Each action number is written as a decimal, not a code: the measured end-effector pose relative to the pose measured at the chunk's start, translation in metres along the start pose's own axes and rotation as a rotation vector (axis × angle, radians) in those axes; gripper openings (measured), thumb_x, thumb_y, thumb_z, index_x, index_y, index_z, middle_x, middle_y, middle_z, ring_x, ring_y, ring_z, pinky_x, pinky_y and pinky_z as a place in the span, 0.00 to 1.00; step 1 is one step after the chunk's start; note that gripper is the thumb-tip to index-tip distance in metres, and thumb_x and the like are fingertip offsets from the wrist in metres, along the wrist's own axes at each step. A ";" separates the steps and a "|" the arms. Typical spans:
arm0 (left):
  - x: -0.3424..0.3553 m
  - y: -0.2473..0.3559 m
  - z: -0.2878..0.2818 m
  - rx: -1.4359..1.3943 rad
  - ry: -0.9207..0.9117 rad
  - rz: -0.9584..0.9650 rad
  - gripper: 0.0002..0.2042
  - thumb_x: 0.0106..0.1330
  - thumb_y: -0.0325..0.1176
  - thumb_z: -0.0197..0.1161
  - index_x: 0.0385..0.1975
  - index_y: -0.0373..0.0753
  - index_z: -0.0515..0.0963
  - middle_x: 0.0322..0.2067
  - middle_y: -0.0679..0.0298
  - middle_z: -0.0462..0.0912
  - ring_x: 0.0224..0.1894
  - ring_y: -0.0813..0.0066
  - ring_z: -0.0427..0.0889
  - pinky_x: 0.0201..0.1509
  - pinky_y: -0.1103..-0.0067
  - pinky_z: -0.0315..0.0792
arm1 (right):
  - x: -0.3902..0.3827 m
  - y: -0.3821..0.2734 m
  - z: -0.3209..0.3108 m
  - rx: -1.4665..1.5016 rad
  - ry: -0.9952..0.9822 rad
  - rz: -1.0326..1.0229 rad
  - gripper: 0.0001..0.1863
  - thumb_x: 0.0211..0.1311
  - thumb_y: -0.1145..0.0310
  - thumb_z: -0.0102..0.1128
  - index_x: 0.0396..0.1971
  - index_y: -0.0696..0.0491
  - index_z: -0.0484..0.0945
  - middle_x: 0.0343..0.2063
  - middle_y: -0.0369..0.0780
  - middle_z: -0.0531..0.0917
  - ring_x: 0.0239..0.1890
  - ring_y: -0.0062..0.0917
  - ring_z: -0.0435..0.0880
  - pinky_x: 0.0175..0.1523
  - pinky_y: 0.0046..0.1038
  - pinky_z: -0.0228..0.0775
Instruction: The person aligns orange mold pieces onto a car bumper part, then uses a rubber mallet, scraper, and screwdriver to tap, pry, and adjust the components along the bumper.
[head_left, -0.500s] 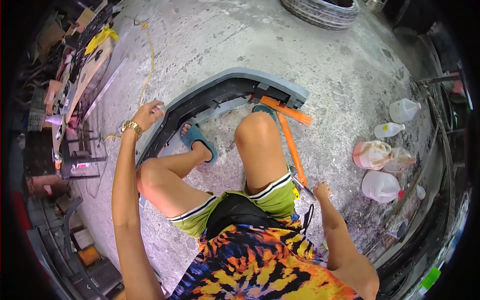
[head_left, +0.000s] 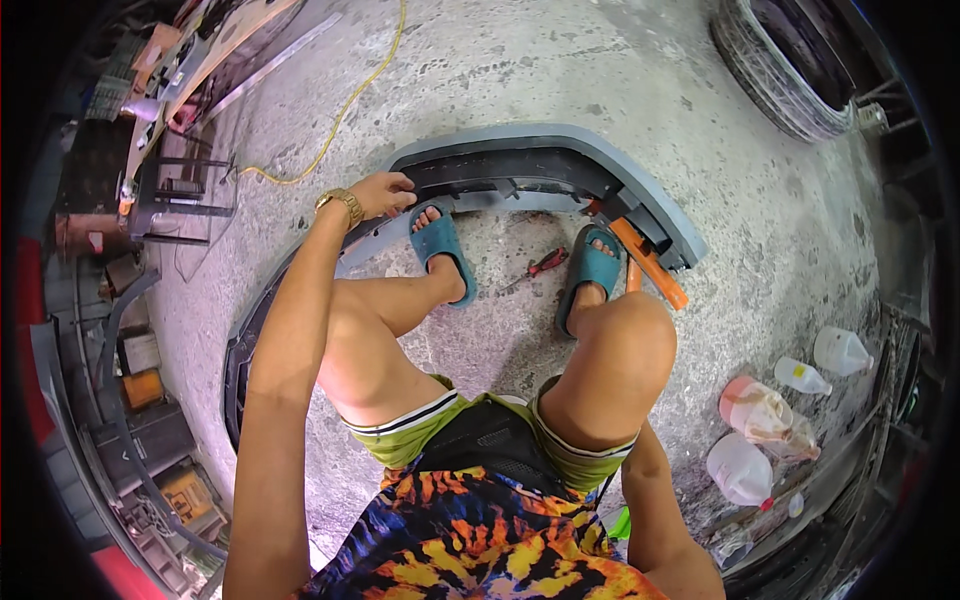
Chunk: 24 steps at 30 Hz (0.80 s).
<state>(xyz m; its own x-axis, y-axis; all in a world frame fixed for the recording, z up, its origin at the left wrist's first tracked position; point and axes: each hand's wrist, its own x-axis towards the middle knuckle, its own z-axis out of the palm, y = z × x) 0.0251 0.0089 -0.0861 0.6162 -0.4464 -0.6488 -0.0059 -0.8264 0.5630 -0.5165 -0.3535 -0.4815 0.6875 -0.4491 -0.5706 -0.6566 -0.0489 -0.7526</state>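
Bumper: As this long curved panel lies on the concrete floor around both feet, black inner side toward the person, it is probably steadied better by its broad inner wall than by the thin grey lip; its near left end shows beyond the left forearm.
Yellow cord: curves over the concrete outside the left stretch, so any outward swing there should allow for it.
Left hand: at the inner edge, fingers bent; I cannot tell whether they grip, rest or hover. Spread fingertips would likely feel rocking better than a pinch.
Left sandal: close inside the curve, leaving little room for an inward slide.
Screwdriver: loose between the feet, red-and-black handle toward the right foot; best kept from underfoot.
Right sandal: just beside the orange bar, so tight on that side too.
Orange bar: at the panel's right end; whether it is fastened is unclear, worth checking before shifting anything.
Right hand: hidden past the right thigh, apart from the left; its hold cannot be told.
Plastic jugs: well apart, lower right, with concrete between for turning.
Tyre: beyond the right end, well apart.
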 end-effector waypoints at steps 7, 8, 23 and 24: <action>-0.011 -0.031 -0.015 -0.087 -0.002 -0.037 0.23 0.59 0.42 0.59 0.49 0.32 0.71 0.32 0.62 0.79 0.25 0.79 0.75 0.29 0.82 0.70 | -0.017 -0.015 -0.012 -0.251 -0.126 0.046 0.21 0.59 0.57 0.49 0.46 0.56 0.73 0.41 0.47 0.79 0.44 0.36 0.77 0.48 0.35 0.69; -0.008 -0.036 -0.015 -0.134 -0.018 -0.047 0.23 0.60 0.42 0.59 0.50 0.33 0.71 0.31 0.63 0.78 0.25 0.80 0.75 0.28 0.83 0.69 | -0.023 -0.005 -0.029 -0.277 -0.116 0.066 0.21 0.58 0.57 0.50 0.45 0.56 0.73 0.41 0.48 0.79 0.44 0.36 0.77 0.48 0.35 0.69; 0.001 -0.016 -0.013 -0.078 -0.076 -0.136 0.21 0.63 0.42 0.56 0.54 0.40 0.69 0.34 0.67 0.79 0.31 0.81 0.78 0.34 0.84 0.70 | 0.004 -0.115 0.017 -0.429 0.015 0.338 0.16 0.47 0.63 0.60 0.36 0.54 0.77 0.36 0.51 0.80 0.41 0.43 0.79 0.48 0.40 0.71; 0.001 -0.014 -0.014 -0.083 -0.078 -0.119 0.21 0.63 0.42 0.56 0.54 0.40 0.69 0.34 0.67 0.79 0.31 0.82 0.78 0.34 0.84 0.71 | 0.000 -0.124 0.016 -0.433 0.017 0.320 0.15 0.47 0.64 0.58 0.35 0.54 0.78 0.36 0.51 0.80 0.41 0.43 0.79 0.48 0.40 0.71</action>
<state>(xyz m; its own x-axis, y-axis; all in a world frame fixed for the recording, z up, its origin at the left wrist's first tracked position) 0.0366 0.0245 -0.0871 0.5453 -0.3751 -0.7497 0.1305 -0.8454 0.5179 -0.4305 -0.3333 -0.3931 0.4293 -0.5160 -0.7412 -0.9028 -0.2692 -0.3355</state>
